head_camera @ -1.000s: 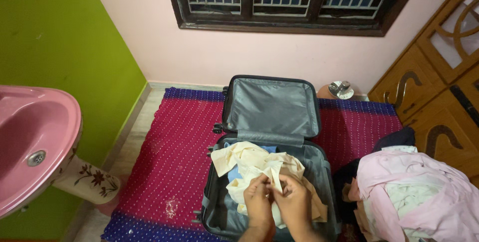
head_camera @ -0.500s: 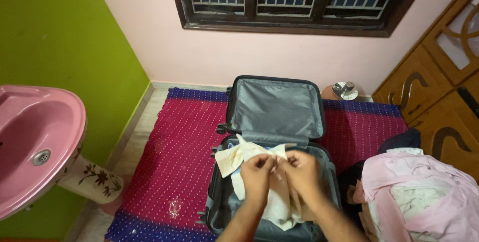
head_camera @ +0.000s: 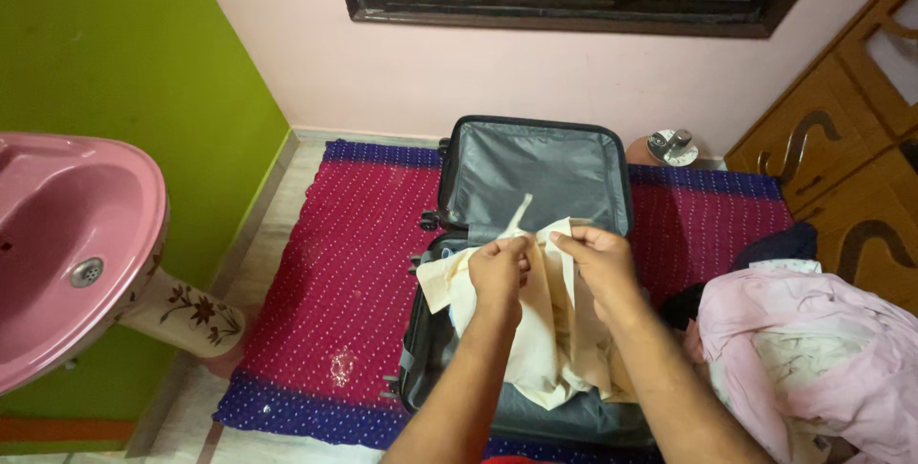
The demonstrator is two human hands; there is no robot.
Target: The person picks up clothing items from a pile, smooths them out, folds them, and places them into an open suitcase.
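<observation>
Cream garment (head_camera: 555, 330) hangs pinched between both hands, left (head_camera: 499, 271) and right (head_camera: 601, 258), above the open suitcase (head_camera: 535, 172).

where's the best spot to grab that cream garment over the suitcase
By its top edge, from above, as both hands do now: left hand and right hand pinch the cream garment there, so it hangs straight over the suitcase.

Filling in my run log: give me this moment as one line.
left hand: grips cream garment | right hand: grips same garment | garment: lifted over open grey suitcase | suitcase: on red dotted mat
</observation>
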